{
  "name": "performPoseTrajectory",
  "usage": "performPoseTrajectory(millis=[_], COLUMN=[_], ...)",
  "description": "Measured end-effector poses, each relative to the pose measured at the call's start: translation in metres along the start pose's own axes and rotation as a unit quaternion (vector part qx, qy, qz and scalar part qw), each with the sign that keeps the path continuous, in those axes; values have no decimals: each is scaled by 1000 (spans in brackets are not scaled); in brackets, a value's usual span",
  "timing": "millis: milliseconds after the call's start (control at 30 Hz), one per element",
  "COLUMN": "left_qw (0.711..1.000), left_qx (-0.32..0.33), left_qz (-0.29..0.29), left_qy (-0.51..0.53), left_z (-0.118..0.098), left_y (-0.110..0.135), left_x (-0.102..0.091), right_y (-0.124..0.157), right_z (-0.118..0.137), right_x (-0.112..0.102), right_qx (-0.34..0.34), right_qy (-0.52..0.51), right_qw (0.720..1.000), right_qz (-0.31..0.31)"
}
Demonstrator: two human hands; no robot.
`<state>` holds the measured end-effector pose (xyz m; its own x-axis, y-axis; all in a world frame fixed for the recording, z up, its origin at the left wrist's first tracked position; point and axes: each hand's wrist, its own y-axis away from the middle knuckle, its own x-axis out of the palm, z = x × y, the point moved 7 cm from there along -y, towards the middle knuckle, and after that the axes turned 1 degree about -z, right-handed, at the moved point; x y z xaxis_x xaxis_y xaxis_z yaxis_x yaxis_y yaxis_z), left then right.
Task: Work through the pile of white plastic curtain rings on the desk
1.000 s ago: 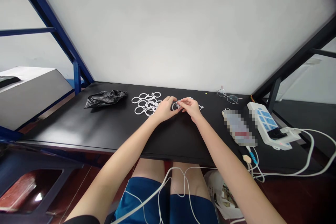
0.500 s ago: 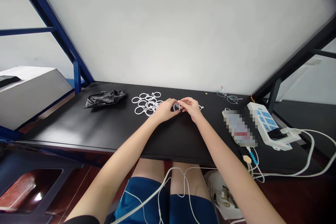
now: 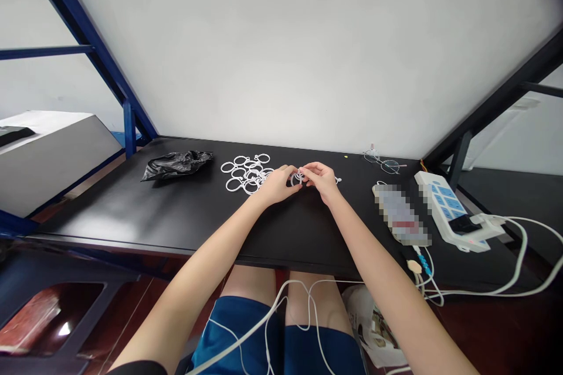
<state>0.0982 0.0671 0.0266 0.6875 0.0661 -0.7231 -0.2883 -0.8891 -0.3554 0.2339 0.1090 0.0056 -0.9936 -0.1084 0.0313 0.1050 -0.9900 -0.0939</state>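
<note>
Between my two hands is a white ring with a small loop at its edge. My left hand is closed on it from the left, thumb and fingers curled around its side. On the other side, my right hand pinches at the ring's upper right with thumb and forefinger. A pile of white rings of the same kind lies just left of my left hand. Another white ring shows partly behind my right hand, the rest of it hidden.
A crumpled black plastic bag lies on the black table at left. Glasses, a blurred-out phone and a power strip with white cables are on the right. Cables also hang across my lap.
My right hand's fingers have shifted very slightly at the ring. My left hand and the pile stay where they were.
</note>
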Motion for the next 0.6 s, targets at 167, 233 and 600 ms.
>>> performPoseTrajectory(millis=[167, 233, 600], left_qw=[1000, 1000, 1000], left_qx=[1, -1, -1], left_qz=[2, 5, 8], left_qy=[-12, -17, -9], left_z=[-1, -1, -1], left_y=[0, 0, -1], left_x=[0, 0, 0], right_y=[-1, -1, 0], right_z=[-1, -2, -1], right_x=[-1, -1, -1], right_qx=[2, 3, 4], right_qy=[-5, -6, -3], right_qw=[1000, 1000, 1000], right_qz=[-3, -3, -6])
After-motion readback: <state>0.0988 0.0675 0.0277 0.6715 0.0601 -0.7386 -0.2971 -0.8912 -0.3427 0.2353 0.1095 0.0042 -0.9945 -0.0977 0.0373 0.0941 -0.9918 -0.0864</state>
